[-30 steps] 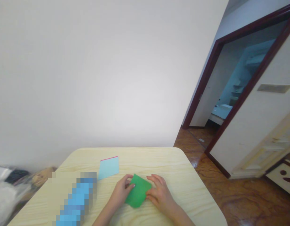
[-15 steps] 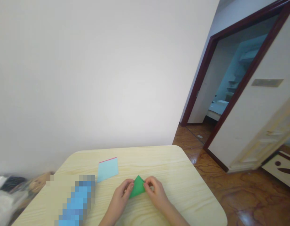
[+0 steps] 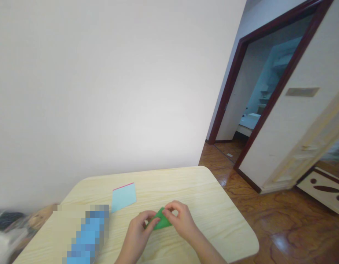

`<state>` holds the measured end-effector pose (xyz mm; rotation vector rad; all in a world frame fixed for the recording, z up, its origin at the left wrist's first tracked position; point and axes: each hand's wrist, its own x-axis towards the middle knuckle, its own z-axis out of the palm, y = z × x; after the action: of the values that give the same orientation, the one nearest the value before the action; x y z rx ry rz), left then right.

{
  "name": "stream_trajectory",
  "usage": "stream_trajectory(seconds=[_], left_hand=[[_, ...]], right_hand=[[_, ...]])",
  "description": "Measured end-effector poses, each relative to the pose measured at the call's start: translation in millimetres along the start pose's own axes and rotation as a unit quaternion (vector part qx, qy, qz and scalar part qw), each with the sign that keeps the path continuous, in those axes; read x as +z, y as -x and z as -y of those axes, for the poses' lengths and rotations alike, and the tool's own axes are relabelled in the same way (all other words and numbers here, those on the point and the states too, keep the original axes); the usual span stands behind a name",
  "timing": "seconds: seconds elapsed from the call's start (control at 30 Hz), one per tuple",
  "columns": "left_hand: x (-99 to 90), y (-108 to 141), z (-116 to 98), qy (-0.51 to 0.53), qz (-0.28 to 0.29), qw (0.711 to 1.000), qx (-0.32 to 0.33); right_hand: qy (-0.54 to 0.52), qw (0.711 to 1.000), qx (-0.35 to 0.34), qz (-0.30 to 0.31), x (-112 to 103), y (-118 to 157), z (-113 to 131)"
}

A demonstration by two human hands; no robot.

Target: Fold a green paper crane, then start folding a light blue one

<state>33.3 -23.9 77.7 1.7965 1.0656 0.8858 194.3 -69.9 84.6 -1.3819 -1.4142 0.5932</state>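
Observation:
Both hands pinch a small folded piece of green paper (image 3: 163, 222) just over the front half of the table. My left hand (image 3: 141, 228) grips its left side, thumb on the near face and fingers behind. My right hand (image 3: 179, 219) pinches it close to the top point, thumb and forefinger together. Parts of the paper's edges are hidden by the fingers. Farther back and to the left, a light blue sheet of paper (image 3: 124, 197) with a pink strip along its top edge lies flat.
The pale wood-grain table (image 3: 213, 216) has rounded corners and stands by a white wall (image 3: 117, 91). A blurred-out blue object (image 3: 87, 234) lies at its left. Right of it are a wooden floor (image 3: 271, 220), a doorway and a low cabinet (image 3: 323, 189).
My right hand has shifted from the green paper's right corner up toward its top point. My left thumb now reaches farther across the paper. The view has turned slightly right.

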Motion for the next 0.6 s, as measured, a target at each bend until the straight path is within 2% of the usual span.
stream_trajectory(seconds=[0.13,0.3,0.4,0.6], left_hand=[[-5.4,4,0,0.033,-0.048,0.998,-0.027],[-11.9,8,2,0.138,-0.048,0.986,-0.074],[-12.2,12,-3,0.187,-0.074,0.975,-0.095],[-8.4,18,-12,0.218,-0.122,0.965,-0.085]], right_hand=[[-0.009,0.999,-0.015,-0.03,-3,1,7],[-0.026,0.998,-0.001,-0.054,-11,5,9],[-0.031,0.998,0.012,-0.062,-13,8,9],[-0.025,0.997,-0.008,-0.067,-13,11,9]])
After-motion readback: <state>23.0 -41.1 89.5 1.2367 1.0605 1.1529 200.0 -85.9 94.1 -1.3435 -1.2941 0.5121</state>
